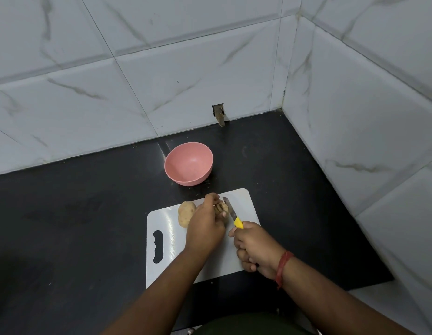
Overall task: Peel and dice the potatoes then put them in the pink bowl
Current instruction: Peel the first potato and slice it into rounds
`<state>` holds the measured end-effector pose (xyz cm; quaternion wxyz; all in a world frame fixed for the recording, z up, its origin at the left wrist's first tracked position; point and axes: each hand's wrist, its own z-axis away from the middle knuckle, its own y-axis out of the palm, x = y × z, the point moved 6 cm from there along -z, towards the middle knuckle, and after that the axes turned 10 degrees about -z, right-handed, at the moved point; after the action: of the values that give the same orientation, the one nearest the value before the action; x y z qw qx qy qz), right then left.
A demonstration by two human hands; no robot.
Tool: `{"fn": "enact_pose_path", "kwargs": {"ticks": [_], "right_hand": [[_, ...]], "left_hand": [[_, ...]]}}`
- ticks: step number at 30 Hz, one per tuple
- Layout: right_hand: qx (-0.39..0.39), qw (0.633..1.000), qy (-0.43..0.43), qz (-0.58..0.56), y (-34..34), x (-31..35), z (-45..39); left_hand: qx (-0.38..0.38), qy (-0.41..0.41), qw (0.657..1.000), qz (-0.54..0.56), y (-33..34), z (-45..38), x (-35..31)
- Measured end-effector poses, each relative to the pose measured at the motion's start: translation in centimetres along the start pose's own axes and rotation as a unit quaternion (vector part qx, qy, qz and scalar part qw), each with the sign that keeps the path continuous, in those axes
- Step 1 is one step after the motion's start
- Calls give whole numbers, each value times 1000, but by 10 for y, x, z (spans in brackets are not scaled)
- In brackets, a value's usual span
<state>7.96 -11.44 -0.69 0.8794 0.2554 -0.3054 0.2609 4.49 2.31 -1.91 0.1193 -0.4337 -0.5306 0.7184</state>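
Fingers (216, 199) of our left hand (205, 228) clamp 1 potato (221, 209) on the cutting board (166, 238); our right hand (255, 247) grips the knife (230, 211) alongside. A slip could cut us. The pink bowl (188, 163) waits beyond, on the worktop (89, 213).

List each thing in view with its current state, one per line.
Pink bowl: upright, empty, on counter.
Held potato: unpeeled, gripped by left hand.
Second potato: whole, lying on cutting board.
Knife: held by right hand, blade beside held potato.
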Motion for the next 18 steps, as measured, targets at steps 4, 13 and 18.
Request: {"fn": "enact_pose_path", "kwargs": {"ticks": [4, 13, 18], "right_hand": [[15, 999, 8, -28, -2, -3, 3], [31, 998, 17, -54, 4, -4, -4], [40, 998, 29, -26, 2, -11, 2]], "left_hand": [[-1, 0, 1000, 2, 0, 2, 0], [-7, 19, 1000, -4, -2, 1, -4], [-17, 25, 1000, 2, -1, 3, -2]]}}
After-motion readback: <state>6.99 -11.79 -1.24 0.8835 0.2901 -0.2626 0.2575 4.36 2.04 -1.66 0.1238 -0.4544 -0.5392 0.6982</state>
